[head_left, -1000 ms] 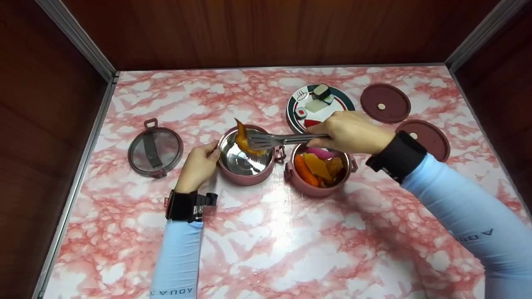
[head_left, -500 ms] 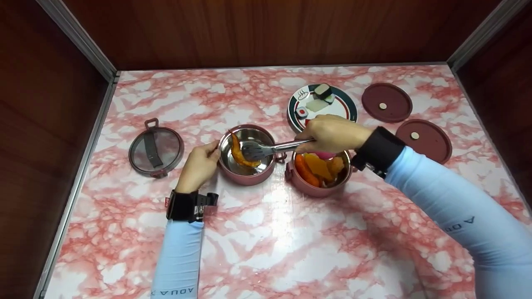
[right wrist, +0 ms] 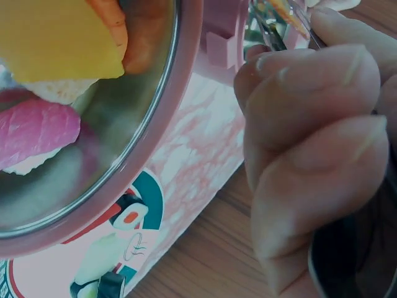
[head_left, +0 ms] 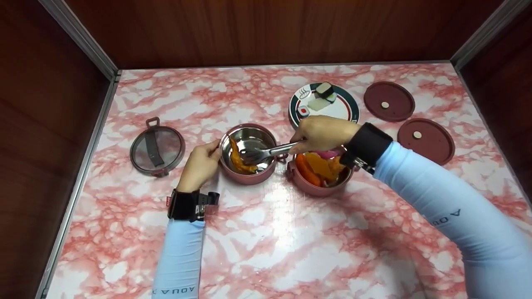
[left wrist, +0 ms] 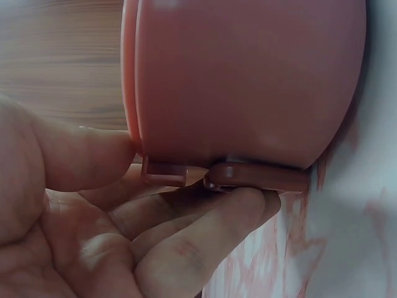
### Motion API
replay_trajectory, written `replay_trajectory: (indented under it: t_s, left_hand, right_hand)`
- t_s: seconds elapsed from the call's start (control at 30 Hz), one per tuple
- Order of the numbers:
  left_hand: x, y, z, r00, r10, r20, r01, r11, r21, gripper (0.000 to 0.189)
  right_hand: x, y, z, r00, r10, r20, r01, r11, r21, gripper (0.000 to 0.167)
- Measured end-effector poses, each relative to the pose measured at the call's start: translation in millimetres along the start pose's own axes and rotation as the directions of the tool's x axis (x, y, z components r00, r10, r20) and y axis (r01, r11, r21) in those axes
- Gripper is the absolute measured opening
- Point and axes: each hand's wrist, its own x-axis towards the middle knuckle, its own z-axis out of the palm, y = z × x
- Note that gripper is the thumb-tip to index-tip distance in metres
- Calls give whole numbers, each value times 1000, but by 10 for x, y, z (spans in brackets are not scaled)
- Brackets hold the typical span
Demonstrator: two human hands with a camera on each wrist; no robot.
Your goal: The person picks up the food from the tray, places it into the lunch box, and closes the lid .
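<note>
My left hand (head_left: pixel 198 166) grips the side handle of a pink steel-lined pot (head_left: pixel 248 178); in the left wrist view, the thumb touches its rim (left wrist: pixel 131 93) and fingers lie against the handle (left wrist: pixel 260 177). My right hand (head_left: pixel 322 133) grips metal tongs (head_left: pixel 284 148), whose head dips into this pot. A curved orange-brown food piece, like a fried shrimp (head_left: pixel 236 155), lies inside beside the tongs' head. Whether the tongs touch it I cannot tell. Below my right hand stands a second pink pot (head_left: pixel 314 190) with an orange piece, a yellow piece (right wrist: pixel 68 40) and pink-topped sushi (right wrist: pixel 40 130).
A plate (head_left: pixel 347 99) with sushi pieces (head_left: pixel 324 89) stands behind the second pot, partly hidden by my right hand. Two dark red lids (head_left: pixel 388 93) (head_left: pixel 432 145) lie at the right. A glass lid (head_left: pixel 166 145) lies left of my left hand. Wooden walls (head_left: pixel 266 33) enclose the table.
The tongs lowered the shrimp-like piece into the left pot, and it now lies against the inner left side. My right hand shifted slightly left. The left hand kept its grip.
</note>
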Motion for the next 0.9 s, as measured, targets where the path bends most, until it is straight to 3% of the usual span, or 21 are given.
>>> replay_trajectory:
  t_s: [0.17,0.33,0.63,0.77,0.9]
  left_hand:
    - [2,-7,-2,999,31,-7,-31,999,18,43]
    - [2,-10,6,999,39,-3,-39,999,25,44]
    - [1,10,17,999,34,-3,-34,999,11,43]
    - [-4,15,25,1000,30,0,-30,1000,5,43]
    - [0,22,21,1000,9,6,-9,1000,-4,44]
  right_hand:
    - [82,-24,-38,992,70,105,-74,997,35,25]
    - [162,-47,-95,966,144,214,-160,986,56,30]
    - [178,-74,-195,941,173,291,-210,973,99,42]
    - [106,-58,-261,940,200,277,-228,971,72,44]
    - [-23,-4,-377,962,200,187,-211,977,37,42]
